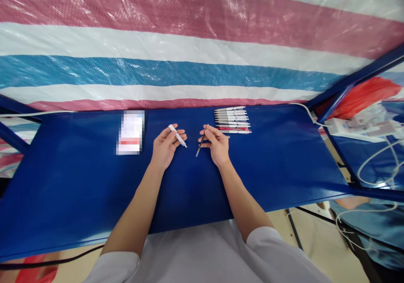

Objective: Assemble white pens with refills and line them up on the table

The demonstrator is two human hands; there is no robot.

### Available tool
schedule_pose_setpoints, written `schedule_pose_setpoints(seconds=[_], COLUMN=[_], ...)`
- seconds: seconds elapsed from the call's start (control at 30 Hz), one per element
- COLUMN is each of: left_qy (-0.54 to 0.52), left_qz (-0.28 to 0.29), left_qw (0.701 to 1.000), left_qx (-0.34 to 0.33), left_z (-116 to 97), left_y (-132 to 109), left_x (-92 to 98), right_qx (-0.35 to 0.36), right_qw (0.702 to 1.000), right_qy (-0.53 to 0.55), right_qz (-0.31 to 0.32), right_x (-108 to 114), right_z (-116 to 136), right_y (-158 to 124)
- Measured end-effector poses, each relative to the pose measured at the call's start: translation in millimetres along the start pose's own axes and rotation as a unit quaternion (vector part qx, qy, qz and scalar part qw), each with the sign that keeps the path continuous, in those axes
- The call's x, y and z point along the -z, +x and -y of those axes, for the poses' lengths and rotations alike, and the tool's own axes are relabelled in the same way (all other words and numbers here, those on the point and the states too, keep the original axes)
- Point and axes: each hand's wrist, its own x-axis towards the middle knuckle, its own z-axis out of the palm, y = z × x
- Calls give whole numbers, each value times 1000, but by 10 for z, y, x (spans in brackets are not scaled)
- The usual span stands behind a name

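My left hand (165, 147) is closed on a white pen barrel (177, 135), which slants down to the right between thumb and fingers. Opposite it, my right hand (217, 145) pinches a thin dark pen refill (202, 141), its lower tip pointing down and left. The barrel and the refill are apart, with a gap of blue tabletop between them. Just beyond my right hand lies a row of several white and grey pens (232, 118), side by side. One pen with red on it (234, 129) lies near the front of that row.
A blurred-out white item with a red band (128, 142) lies on the blue table (268, 169) to the left. Striped sheeting (189, 72) hangs behind. At the right are a blue frame post, a power strip (347, 127), white cables and a red bag (366, 100). Another person's blue clothing (375, 232) shows lower right.
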Motion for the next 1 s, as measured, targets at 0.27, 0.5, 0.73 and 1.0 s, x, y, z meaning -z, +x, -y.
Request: schedule_pose_setpoints(seconds=[0.27,0.5,0.73,1.0], left_qy=[-7,41,73,163], left_qz=[-1,-13,-11,-11], left_qw=[1000,997,994,981], left_qx=[4,-57,-75,-103], left_z=[-4,36,59,14], left_y=[-4,-16,-39,-136], left_x=[7,-15,-24,-54], right_qx=[-1,17,21,32], right_qw=[1000,999,998,996], right_qy=[-17,-52,-67,-82], right_qz=[-7,-3,5,10], right_x=[-23,-58,-43,-56], right_z=[-12,-13,-39,-84], right_y=[22,-6,1,12])
